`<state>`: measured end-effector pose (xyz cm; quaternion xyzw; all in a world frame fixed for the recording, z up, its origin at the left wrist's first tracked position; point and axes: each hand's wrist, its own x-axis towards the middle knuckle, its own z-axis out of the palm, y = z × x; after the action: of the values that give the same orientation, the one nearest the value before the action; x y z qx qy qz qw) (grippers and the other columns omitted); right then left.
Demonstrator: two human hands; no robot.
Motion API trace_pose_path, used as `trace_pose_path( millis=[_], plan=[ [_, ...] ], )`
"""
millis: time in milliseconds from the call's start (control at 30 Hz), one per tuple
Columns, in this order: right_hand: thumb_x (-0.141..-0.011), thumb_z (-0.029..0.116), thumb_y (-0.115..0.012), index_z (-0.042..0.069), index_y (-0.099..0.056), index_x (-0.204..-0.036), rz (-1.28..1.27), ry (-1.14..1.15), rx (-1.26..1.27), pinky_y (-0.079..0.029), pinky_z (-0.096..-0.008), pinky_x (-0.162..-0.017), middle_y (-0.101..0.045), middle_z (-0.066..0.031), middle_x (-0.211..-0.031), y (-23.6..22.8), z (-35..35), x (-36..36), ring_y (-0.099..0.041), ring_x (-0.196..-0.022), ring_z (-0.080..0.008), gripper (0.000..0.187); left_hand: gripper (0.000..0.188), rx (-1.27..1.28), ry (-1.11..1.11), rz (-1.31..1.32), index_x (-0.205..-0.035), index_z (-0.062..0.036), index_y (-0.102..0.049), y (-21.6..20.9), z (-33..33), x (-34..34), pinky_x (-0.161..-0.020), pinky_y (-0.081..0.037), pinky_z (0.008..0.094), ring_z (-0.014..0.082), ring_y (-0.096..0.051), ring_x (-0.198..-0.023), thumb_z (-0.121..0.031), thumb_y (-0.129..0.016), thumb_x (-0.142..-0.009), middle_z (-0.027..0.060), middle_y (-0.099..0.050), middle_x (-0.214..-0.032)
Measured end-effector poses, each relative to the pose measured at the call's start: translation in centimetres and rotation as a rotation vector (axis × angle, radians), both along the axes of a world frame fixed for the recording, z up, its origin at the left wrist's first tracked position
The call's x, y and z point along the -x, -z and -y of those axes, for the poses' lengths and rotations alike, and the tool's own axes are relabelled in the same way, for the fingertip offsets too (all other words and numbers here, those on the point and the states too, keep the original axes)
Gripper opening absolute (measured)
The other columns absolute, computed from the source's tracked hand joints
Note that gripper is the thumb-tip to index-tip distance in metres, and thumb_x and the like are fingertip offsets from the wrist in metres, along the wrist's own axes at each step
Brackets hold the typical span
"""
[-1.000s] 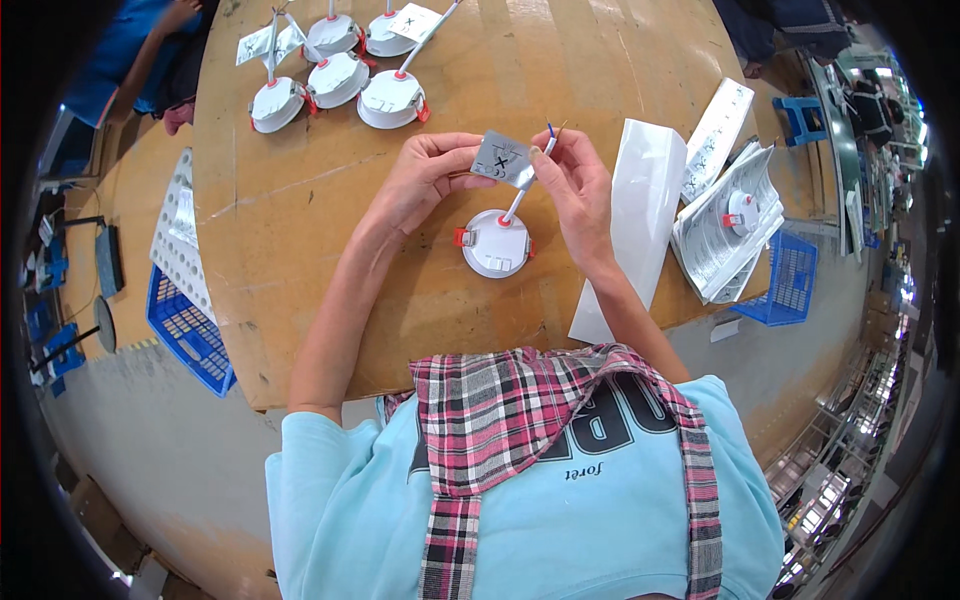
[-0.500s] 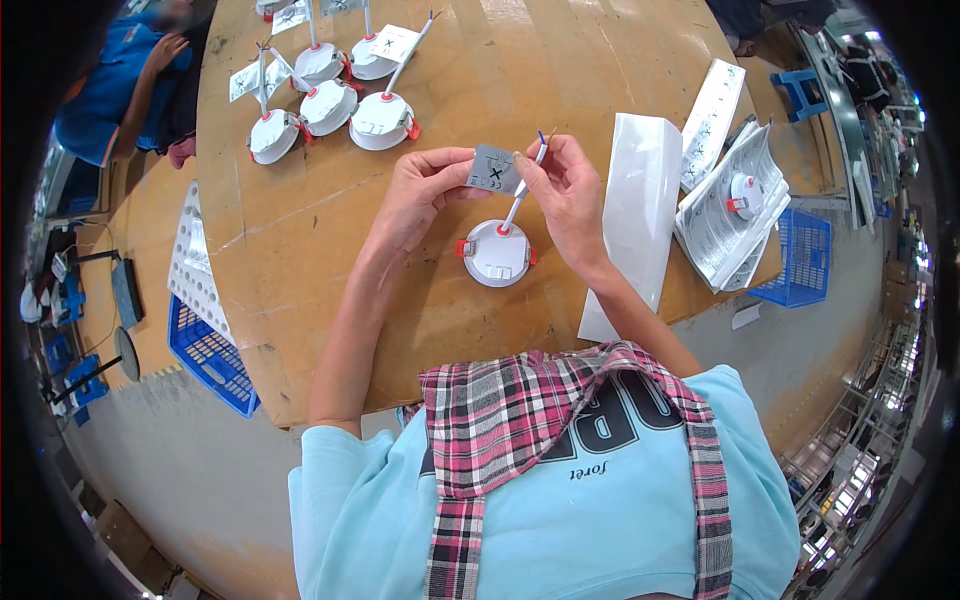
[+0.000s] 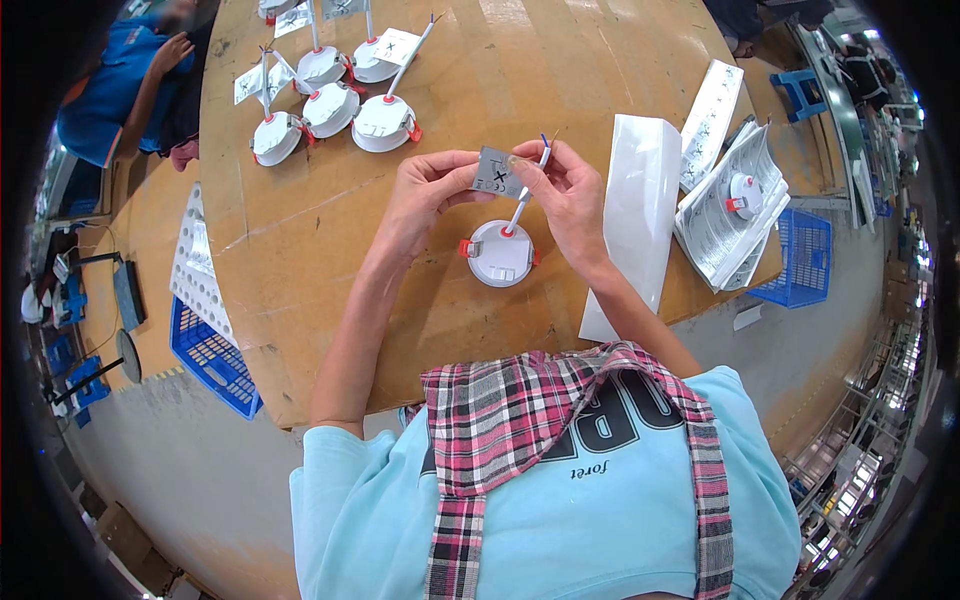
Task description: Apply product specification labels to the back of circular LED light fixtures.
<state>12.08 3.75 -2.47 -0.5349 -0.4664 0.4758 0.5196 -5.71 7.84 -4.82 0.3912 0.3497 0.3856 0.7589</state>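
Now both hands, left hand and right hand, pinch grey tag above round white lamp.

This is a factory assembly floor. A wide plywood surface carries a batch of identical round white lamps with red clips, wires and tags, set in a group at the far side. Flat white bags and stacked leaflets lie ready for packing. Blue plastic crates stand on the grey concrete floor beside the surface. Another worker in blue sits at the far left, and metal racks line the right edge.
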Motion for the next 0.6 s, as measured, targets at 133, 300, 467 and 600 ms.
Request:
trace_pose_path(
  millis=[133, 300, 467, 600],
  plan=[
    [-0.084, 0.018, -0.070, 0.000, -0.057, -0.106, -0.058, 0.004, -0.039, -0.045, -0.0253, -0.069, -0.058, -0.0032, -0.089, 0.4, -0.1, -0.4, -0.053, -0.079, -0.0096, 0.031, 0.019, 0.028, -0.008, 0.014, -0.102, 0.0033, -0.066, -0.2, 0.0, -0.1, -0.075, -0.058, 0.0304, 0.0174, -0.067, -0.083, -0.010, -0.062, -0.089, 0.0114, -0.068, -0.095],
    [-0.076, 0.016, -0.074, 0.003, -0.059, -0.100, 0.347, 0.280, -0.381, -0.040, -0.0348, -0.081, -0.054, -0.0064, -0.089, -1.3, -1.0, -1.5, -0.048, -0.091, -0.0203, 0.031, 0.018, -0.037, -0.025, -0.061, -0.098, 0.0026, -0.067, -1.1, 0.4, -0.1, -0.074, -0.057, 0.0289, 0.0144, -0.066, -0.079, -0.012, -0.063, -0.088, 0.0089, -0.069, -0.090],
    [-0.077, 0.022, -0.073, 0.006, -0.063, -0.078, 0.920, 0.060, -0.496, -0.036, -0.0352, -0.075, -0.054, -0.0043, -0.081, -4.7, 0.5, -0.5, -0.047, -0.082, -0.0224, 0.019, 0.016, -0.165, -0.056, -0.220, -0.095, 0.0027, -0.067, -2.8, 1.3, -0.5, -0.074, -0.054, 0.0264, 0.0109, -0.064, -0.078, -0.011, -0.065, -0.087, 0.0068, -0.068, -0.087],
    [-0.080, 0.025, -0.069, 0.005, -0.064, -0.068, 0.872, -0.012, -0.338, -0.035, -0.0354, -0.074, -0.055, -0.0031, -0.075, -3.9, 0.7, 0.4, -0.046, -0.079, -0.0221, 0.024, 0.015, -0.298, -0.085, -0.292, -0.093, 0.0028, -0.068, -3.4, 2.2, -1.4, -0.071, -0.051, 0.0242, 0.0094, -0.064, -0.076, -0.010, -0.065, -0.086, 0.0060, -0.069, -0.084]
  ],
)
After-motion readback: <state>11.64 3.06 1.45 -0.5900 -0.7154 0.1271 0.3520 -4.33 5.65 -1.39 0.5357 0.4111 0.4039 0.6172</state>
